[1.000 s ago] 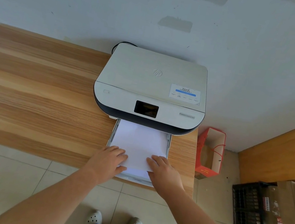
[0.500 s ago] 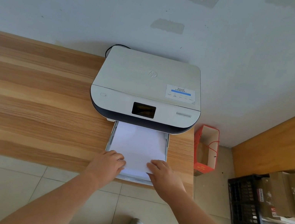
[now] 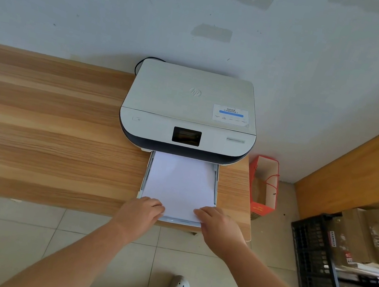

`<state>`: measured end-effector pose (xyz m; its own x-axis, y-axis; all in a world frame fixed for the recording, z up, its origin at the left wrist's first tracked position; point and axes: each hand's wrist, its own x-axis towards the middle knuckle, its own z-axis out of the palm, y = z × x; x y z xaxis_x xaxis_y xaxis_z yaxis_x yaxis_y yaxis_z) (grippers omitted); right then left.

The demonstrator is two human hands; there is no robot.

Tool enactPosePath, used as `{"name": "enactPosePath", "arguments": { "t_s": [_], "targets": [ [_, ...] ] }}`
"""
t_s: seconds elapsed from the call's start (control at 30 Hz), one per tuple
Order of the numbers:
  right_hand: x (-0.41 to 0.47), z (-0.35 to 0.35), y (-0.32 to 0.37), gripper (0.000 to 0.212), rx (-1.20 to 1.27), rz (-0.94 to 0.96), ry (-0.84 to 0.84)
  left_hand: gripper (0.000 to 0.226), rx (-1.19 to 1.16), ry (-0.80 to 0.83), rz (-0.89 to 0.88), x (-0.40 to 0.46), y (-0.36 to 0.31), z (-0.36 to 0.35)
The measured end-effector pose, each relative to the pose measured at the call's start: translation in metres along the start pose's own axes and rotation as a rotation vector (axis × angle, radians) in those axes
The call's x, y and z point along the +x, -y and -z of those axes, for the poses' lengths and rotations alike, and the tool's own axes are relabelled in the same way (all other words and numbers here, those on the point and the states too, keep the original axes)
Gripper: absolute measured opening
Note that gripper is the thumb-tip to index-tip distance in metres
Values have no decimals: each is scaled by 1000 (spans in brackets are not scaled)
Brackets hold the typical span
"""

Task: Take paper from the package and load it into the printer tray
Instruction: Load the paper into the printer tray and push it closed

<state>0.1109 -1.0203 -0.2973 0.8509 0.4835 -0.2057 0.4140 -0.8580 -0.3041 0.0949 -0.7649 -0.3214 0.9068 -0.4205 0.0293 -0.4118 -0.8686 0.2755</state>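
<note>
Both the left hand (image 3: 140, 211) and right hand (image 3: 216, 225) lie relaxed on the near edge of the paper (image 3: 180, 184) in the tray (image 3: 214, 185) before the printer (image 3: 189, 110); squaring the stack looks wise.

Surroundings: desk, floor items, wall

Wooden desk (image 3: 48, 124) against a patched wall (image 3: 106, 4). Red paper bag (image 3: 263, 188) stands on the tiled floor (image 3: 4, 237); black crate (image 3: 313, 264) holds cardboard boxes (image 3: 368, 238).
</note>
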Motion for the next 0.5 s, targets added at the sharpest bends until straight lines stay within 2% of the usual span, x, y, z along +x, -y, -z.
{"name": "enactPosePath", "arguments": {
  "t_s": [0.13, 0.2, 0.37, 0.5],
  "targets": [
    [-11, -5, 1, 34, 4, 36, -75, 28, -18, 11, -20, -10, -5, 7],
    [-17, -5, 2, 32, 6, 49, -102, 31, -27, 32, -10, -15, -9, 14],
    [-30, -3, 5, 33, 27, 56, -107, 46, -51, 149, 75, -20, -17, 27],
    [-36, -1, 8, 32, 37, 67, -131, 64, 3, 240, 61, -25, -17, 30]
  ]
}}
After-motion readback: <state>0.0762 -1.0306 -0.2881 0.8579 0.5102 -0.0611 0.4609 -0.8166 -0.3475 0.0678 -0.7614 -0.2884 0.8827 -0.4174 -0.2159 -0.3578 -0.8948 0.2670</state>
